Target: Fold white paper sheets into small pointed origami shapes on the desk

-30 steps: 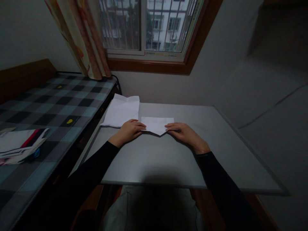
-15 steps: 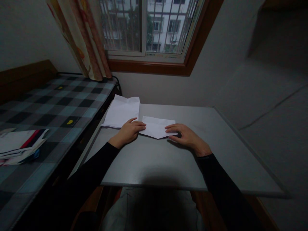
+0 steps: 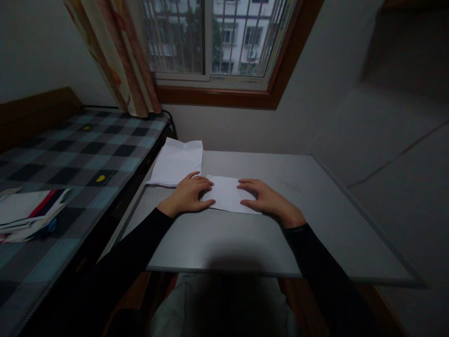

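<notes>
A folded white paper (image 3: 227,194) lies flat on the grey table (image 3: 280,234). My left hand (image 3: 189,194) rests on its left edge, fingers spread and pressing down. On the paper's right edge lies my right hand (image 3: 266,199), fingers spread flat too. Both arms wear black sleeves. A second creased white sheet (image 3: 177,161) sits at the table's far left corner, just behind my left hand.
A bed with a checked cover (image 3: 70,159) runs along the left, with papers or booklets (image 3: 28,213) on it. A window (image 3: 210,37) with a curtain (image 3: 119,56) is behind the table. White walls close in on the right.
The paper showed a downward point with fingertips at its sides. Now it lies flat as a rectangle and both hands have moved onto it, pressing it down.
</notes>
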Demonstrator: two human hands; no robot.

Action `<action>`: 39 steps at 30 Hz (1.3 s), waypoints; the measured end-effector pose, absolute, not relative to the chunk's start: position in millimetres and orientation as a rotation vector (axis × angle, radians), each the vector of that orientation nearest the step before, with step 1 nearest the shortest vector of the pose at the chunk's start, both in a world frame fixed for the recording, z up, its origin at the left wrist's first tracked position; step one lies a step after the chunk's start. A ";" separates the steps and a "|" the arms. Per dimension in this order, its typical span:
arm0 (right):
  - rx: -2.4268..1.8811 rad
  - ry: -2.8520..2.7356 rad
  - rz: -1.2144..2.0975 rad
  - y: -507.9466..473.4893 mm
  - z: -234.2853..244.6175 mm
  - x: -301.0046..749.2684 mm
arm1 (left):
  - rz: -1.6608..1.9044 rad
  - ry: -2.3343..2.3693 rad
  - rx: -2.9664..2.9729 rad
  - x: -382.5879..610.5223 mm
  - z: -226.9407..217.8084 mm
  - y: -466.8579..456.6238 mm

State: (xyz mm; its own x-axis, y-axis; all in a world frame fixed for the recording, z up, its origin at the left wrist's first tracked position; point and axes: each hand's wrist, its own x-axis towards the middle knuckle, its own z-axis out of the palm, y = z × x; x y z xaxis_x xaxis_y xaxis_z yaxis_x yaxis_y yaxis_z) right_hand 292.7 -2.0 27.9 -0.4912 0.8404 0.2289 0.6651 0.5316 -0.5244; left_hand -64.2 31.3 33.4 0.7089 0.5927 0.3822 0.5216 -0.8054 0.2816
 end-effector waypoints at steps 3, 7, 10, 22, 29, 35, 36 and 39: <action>-1.290 -2.367 0.323 0.3 29.5 291.5 | 0.674 0.892 2.820 -63.8 30.9 32.9; -1.498 -2.319 0.105 -1.5 36.9 282.9 | 0.741 0.910 2.907 -58.0 30.9 32.8; -1.673 -2.232 -0.011 -6.0 40.8 273.0 | 0.717 0.844 2.936 -50.6 32.2 29.0; -1.247 -2.344 0.225 -7.6 44.9 259.5 | 0.647 1.011 2.787 -43.7 30.4 21.4; -0.926 -2.325 0.470 -11.6 49.1 254.4 | 0.622 1.085 2.762 -45.3 21.1 26.1; -1.202 -2.193 0.223 6.8 31.6 269.9 | 0.479 0.930 2.797 -54.6 22.1 30.0; -1.254 -2.208 0.203 8.0 30.6 271.7 | 0.473 0.888 2.807 -55.6 23.5 30.0; -1.396 -2.248 0.142 6.9 32.3 272.4 | 0.491 0.762 2.845 -56.1 26.7 29.7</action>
